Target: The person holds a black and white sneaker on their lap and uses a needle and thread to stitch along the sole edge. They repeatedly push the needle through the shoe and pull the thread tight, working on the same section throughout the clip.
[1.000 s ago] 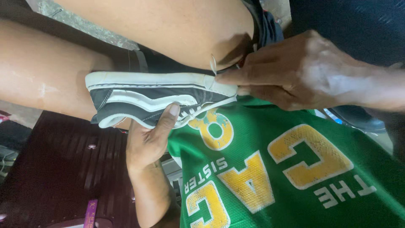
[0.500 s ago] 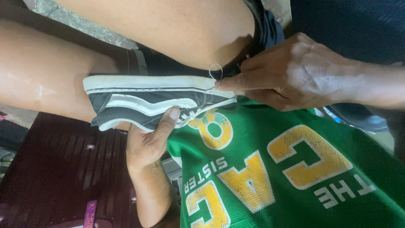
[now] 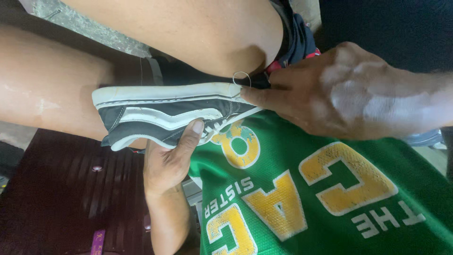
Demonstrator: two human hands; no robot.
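A black sneaker (image 3: 165, 111) with a white sole and a white side stripe lies on its side across my bare knees. My left hand (image 3: 166, 163) grips it from below, thumb pressed on the side near the white laces (image 3: 222, 125). Coming in from the right, my right hand (image 3: 349, 92) has its fingertips pinched at the sole's toe end. A thin white thread (image 3: 241, 78) loops up from that spot. Whether a needle is between the fingers is hidden.
My green shirt (image 3: 321, 189) with yellow and white lettering fills the lower right. A dark maroon slatted surface (image 3: 61, 198) lies at lower left. Rough grey concrete (image 3: 80, 19) shows between my legs at the top.
The thread at the sole's edge went from a short upright strand to a small loop. My right fingertips shifted slightly along the sole; the left hand kept its hold on the sneaker.
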